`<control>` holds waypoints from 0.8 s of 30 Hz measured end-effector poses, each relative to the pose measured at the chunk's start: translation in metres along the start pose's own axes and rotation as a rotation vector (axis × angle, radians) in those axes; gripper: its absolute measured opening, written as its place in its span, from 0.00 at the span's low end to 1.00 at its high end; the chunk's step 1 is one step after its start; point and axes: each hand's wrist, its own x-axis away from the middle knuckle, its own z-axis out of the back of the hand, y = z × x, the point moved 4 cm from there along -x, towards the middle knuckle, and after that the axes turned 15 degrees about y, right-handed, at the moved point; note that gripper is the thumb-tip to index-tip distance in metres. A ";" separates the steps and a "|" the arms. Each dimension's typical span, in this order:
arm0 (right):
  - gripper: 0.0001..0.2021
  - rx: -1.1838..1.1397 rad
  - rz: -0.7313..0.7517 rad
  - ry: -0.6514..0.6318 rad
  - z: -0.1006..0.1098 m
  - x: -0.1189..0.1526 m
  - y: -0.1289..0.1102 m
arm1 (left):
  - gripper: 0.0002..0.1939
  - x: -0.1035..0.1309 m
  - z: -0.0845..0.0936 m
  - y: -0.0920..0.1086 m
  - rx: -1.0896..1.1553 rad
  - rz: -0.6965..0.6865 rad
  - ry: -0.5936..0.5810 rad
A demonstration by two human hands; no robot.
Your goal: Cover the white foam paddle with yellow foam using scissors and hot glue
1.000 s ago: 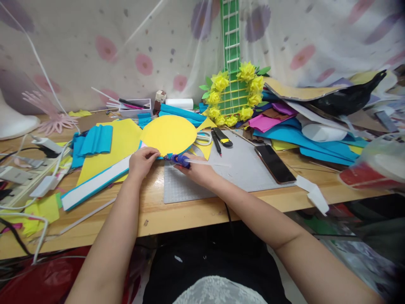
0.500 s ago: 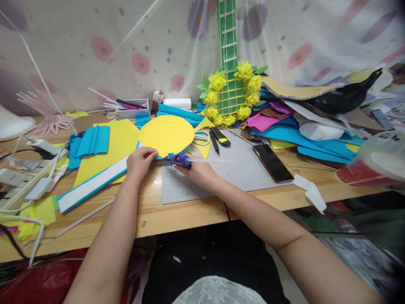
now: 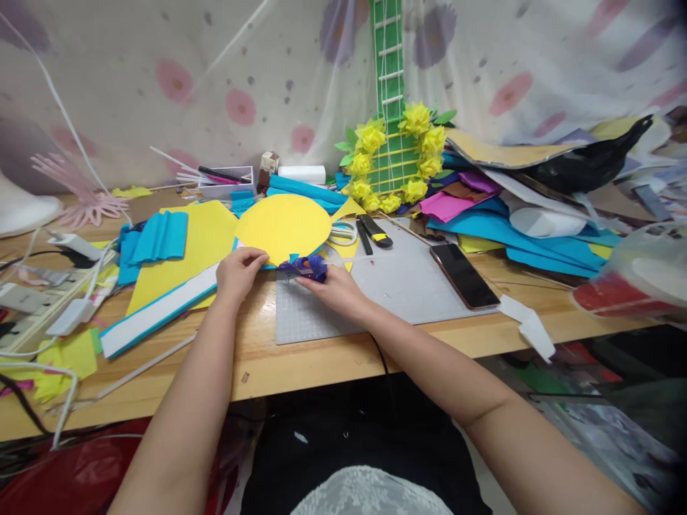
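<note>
Back from front edge of wooden surface, pinching near rim of round yellow paper-like disc with left grip, grasping blue plastic glue gun with right grip. Best to brace disc steadily.

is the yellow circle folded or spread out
Spread out: the yellow circle shows a broad round face with no fold across it, the left hand at its near edge.
</note>
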 end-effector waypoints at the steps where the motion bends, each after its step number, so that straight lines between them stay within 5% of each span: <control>1: 0.14 -0.042 -0.079 -0.025 0.000 -0.002 0.004 | 0.07 0.000 0.000 0.000 0.001 0.006 0.000; 6: 0.17 -0.435 -0.492 -0.203 0.003 -0.007 0.022 | 0.07 0.000 0.000 -0.001 0.008 0.020 0.016; 11: 0.18 -0.811 -0.719 -0.362 0.016 -0.014 0.023 | 0.08 0.000 -0.002 0.001 0.019 0.082 0.013; 24: 0.15 -1.048 -0.802 -0.374 0.033 -0.025 0.046 | 0.20 -0.021 -0.006 0.002 -0.169 0.016 -0.194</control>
